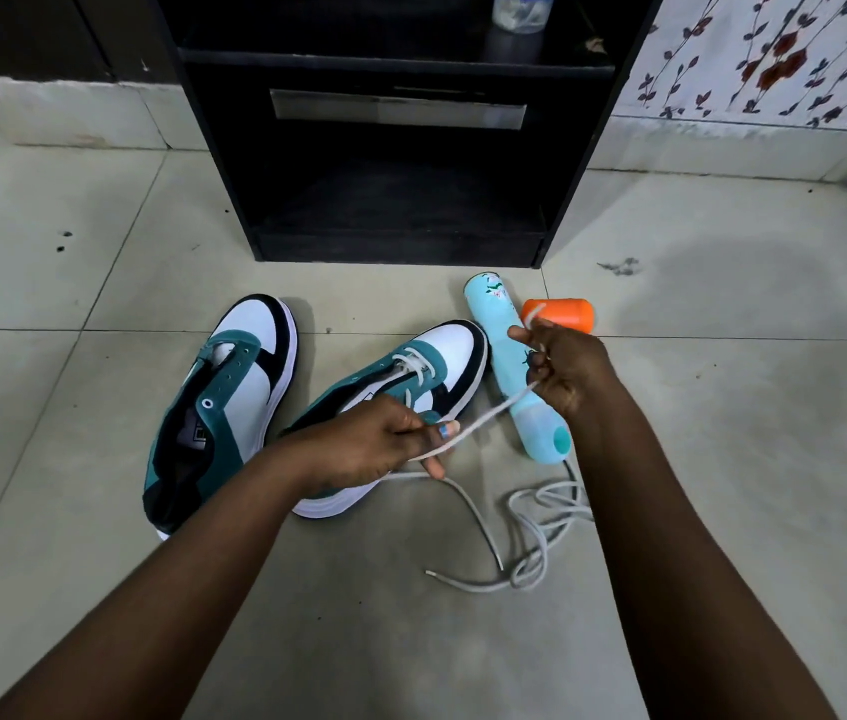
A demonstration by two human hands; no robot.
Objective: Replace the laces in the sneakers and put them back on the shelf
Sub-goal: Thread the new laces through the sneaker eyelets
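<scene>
Mid-frame, left hand point(374, 441) and right hand point(564, 366) pinched the lace point(484, 419), re-lacing the right-hand sneaker point(411, 387); next eyelet probably awaited threading.

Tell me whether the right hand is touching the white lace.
Touching. The head view shows the right hand pinching the white lace between its fingers; the lace runs taut from there down to the left hand, which holds the right sneaker.
</scene>
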